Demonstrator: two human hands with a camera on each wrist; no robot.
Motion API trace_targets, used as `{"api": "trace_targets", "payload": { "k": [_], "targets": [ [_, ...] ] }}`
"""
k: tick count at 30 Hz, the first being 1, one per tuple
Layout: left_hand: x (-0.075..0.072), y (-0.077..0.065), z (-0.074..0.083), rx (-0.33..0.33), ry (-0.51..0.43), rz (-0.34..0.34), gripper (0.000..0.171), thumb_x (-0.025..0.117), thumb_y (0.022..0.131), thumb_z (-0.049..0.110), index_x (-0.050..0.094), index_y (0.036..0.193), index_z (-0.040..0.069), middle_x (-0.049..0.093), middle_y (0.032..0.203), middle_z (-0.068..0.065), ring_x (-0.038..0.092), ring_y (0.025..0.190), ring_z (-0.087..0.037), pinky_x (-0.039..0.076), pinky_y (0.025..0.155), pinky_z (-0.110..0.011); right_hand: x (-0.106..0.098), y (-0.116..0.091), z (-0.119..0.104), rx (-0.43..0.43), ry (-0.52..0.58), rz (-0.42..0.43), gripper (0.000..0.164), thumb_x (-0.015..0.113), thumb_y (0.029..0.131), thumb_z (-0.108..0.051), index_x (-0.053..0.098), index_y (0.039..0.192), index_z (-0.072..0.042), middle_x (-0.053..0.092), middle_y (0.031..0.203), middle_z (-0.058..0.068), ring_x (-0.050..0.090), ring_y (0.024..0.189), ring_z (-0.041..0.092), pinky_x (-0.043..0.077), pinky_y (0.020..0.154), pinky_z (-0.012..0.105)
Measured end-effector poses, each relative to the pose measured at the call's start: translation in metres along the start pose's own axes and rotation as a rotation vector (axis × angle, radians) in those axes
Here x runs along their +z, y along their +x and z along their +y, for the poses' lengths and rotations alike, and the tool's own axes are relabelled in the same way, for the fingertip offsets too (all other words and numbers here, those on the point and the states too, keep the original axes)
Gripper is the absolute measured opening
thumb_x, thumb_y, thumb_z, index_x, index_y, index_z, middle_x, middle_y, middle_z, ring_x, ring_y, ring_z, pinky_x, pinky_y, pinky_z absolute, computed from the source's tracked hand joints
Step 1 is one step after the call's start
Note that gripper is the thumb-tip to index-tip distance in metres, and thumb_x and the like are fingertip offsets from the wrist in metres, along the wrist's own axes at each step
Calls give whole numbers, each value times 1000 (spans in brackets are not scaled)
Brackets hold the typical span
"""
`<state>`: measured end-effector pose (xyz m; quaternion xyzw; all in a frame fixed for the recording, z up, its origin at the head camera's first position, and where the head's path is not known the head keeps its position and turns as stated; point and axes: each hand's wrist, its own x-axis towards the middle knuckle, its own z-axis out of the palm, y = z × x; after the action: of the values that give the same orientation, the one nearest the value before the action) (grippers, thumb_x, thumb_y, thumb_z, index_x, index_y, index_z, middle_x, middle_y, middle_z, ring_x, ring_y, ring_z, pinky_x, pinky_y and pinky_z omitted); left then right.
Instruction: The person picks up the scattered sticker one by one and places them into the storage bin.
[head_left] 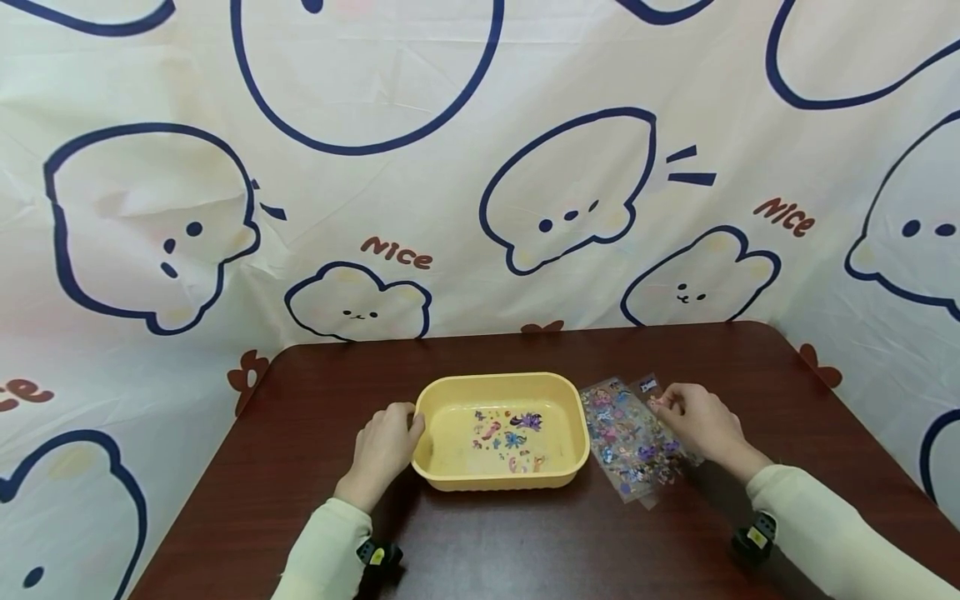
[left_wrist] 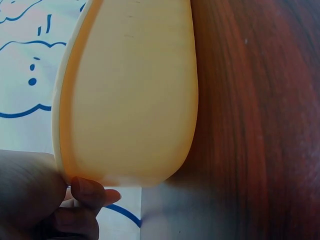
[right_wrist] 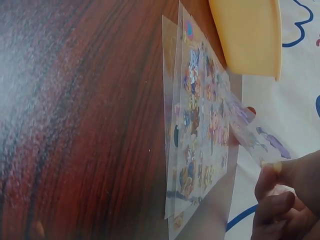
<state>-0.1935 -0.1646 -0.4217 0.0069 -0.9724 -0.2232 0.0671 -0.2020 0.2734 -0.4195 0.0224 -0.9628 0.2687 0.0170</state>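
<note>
On the table, a yellow plastic tub (head_left: 498, 482) has several small colourful stickers (head_left: 513, 439) on its bottom. My left hand (head_left: 378, 450) grips the tub's left rim, thumb and fingers about the edge in the left wrist view. Right of the tub lie overlapping clear sticker sheets (head_left: 626, 433), densely printed with small figures. With thumb and finger, my right hand (head_left: 705, 423) pinches the edge of a clear sticker sheet (right_wrist: 272, 142). That part is raised off the others in the right wrist view. How far the sheet is lifted cannot be told from the head view.
The dark brown wooden table (head_left: 480, 542) has a rounded back edge. Behind and beside it hangs a pale cloth (head_left: 450, 200) with blue cartoon outlines. The tub's right end (right_wrist: 250, 40) stands close to the sheets.
</note>
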Motion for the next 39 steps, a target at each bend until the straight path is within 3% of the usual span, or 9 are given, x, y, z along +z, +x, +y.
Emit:
{"api": "trace_targets", "payload": {
  "k": [10,22,39],
  "targets": [
    [1,0,-1,-3,1,-3,26,59,97,23,74,107,4,70,79,-9,57,61,-19,42,53,-36,-3,-3,-1,-13,28,18,23,61,101,-31,66,92,-10,55,61,-1,50,52,17,33,46,32],
    [3,1,-1,-6,4,7,26,59,96,24,75,107,5,73,86,-13,61,66,-23,46,55,-41,-7,-2,-1,-39,55,33,23,61,100,-29,66,93,-8,53,57,-2,46,49,15,31,42,29],
    [1,0,0,-8,1,3,26,60,97,23,75,108,5,73,84,-12,59,63,-21,43,53,-37,-19,1,-3,-47,82,30,28,60,102,-32,65,93,-6,53,58,-1,43,47,12,33,42,28]
  ]
}}
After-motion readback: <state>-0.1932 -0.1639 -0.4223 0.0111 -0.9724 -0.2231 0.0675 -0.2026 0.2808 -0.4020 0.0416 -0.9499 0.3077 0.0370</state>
